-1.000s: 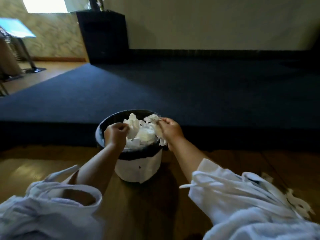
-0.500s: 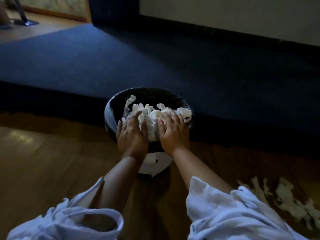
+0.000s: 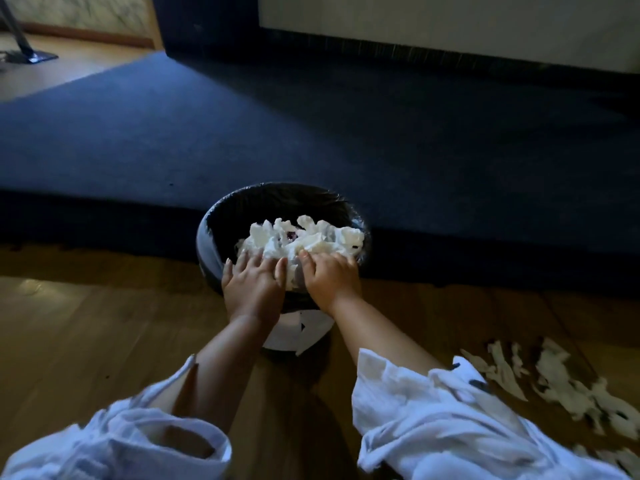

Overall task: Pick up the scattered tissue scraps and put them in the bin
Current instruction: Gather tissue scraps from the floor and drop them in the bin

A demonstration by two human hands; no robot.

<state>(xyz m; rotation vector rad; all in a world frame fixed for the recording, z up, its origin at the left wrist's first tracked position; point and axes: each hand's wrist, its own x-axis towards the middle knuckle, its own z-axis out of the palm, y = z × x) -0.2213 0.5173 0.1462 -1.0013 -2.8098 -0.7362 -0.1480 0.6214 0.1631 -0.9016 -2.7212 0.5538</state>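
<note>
tissue scraps [image 3: 561, 386] right of bin [image 3: 207, 237], carpet [image 3: 311, 133] behind

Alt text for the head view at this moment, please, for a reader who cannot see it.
A person's left hand and right hand press flat on a heap of white tissue filling a black-lined bin on a wooden floor. More tissue scraps lie on the floor to the right; a dark blue carpet lies behind the bin.

White tissue heap [image 3: 304, 239] fills black-lined bin [image 3: 205, 237]; loose scraps [image 3: 557, 382] lie nearby.
</note>
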